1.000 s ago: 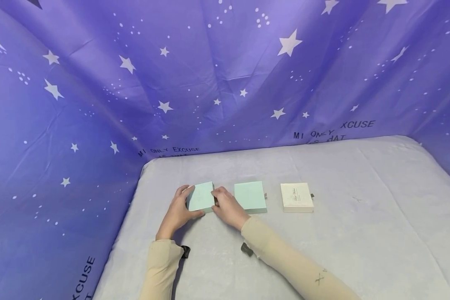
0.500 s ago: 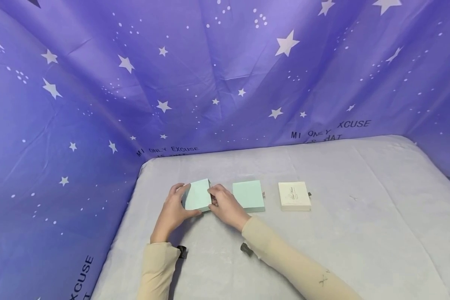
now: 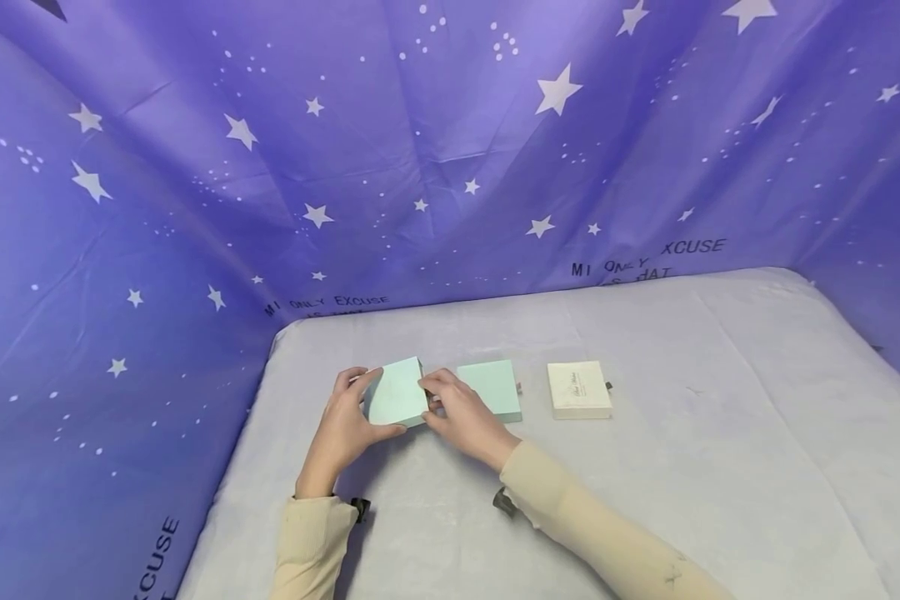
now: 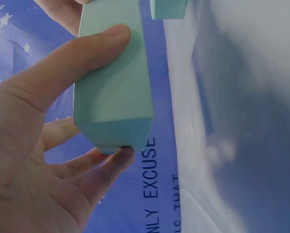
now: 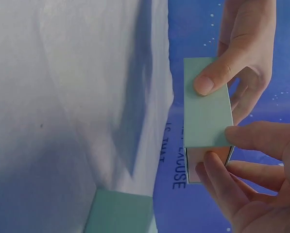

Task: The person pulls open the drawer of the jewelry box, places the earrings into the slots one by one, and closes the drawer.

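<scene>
My left hand (image 3: 348,425) grips a mint-green drawer-style gift box (image 3: 397,393) from its left side. In the left wrist view the thumb lies along one long side of the box (image 4: 113,82), and other fingers reach round the far side. The box is raised and tilted over the cloth, with a shadow below. At its right end my right hand (image 3: 465,417) holds on with curled fingers. Seen from the right wrist, one fingertip is at the sleeve's edge and others press the pale end face (image 5: 198,162) inside the sleeve (image 5: 208,111).
A second mint-green box (image 3: 491,387) with a small pinkish tab lies just right of my right hand. Farther right is a cream box (image 3: 579,389) with dark printing and a black tab. Pale cloth (image 3: 645,483) covers the table; a purple star-print curtain (image 3: 420,167) hangs behind.
The held box has tipped up off the cloth, its top tilting, and now sits slightly nearer the second box. Both hands keep their hold. The head view has shifted slightly.
</scene>
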A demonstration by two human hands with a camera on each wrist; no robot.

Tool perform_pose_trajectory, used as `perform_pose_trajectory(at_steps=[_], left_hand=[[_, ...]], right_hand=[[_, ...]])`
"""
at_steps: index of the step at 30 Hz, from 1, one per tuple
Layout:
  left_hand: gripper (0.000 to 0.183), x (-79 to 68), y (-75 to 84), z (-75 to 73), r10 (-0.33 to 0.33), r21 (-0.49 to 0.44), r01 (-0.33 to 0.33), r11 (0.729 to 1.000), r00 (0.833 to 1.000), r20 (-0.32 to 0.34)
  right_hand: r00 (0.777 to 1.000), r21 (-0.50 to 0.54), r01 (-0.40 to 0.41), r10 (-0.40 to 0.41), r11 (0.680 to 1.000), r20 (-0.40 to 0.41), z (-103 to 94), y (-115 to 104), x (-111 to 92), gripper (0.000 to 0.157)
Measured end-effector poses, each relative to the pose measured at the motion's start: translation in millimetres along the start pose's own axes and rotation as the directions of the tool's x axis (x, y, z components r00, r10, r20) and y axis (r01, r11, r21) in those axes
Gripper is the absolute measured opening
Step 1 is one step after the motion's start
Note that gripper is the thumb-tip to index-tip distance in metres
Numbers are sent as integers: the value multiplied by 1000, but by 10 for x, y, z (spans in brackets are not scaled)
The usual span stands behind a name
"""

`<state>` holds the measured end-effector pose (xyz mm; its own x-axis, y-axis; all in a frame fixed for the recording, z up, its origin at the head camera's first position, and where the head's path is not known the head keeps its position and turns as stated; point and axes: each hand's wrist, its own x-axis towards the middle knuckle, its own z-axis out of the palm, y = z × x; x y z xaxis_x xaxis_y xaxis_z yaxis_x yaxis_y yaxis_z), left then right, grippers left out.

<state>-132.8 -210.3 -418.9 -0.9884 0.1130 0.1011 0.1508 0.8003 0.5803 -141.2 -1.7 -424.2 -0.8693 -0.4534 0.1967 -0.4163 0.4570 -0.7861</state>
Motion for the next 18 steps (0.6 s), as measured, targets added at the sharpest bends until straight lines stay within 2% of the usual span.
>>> perform_pose_trajectory(at_steps=[11,18], left_hand=[[92,-139,84,12,87,-1,-87,996,994,-64],[91,-176,155,73,116,-23,-118,993,990,-76]], right_hand=[[1000,47,16,-17,999,16,-108,-31,-168,43],[1000,60,16,-16,998,1,-201,-26,-289,43]])
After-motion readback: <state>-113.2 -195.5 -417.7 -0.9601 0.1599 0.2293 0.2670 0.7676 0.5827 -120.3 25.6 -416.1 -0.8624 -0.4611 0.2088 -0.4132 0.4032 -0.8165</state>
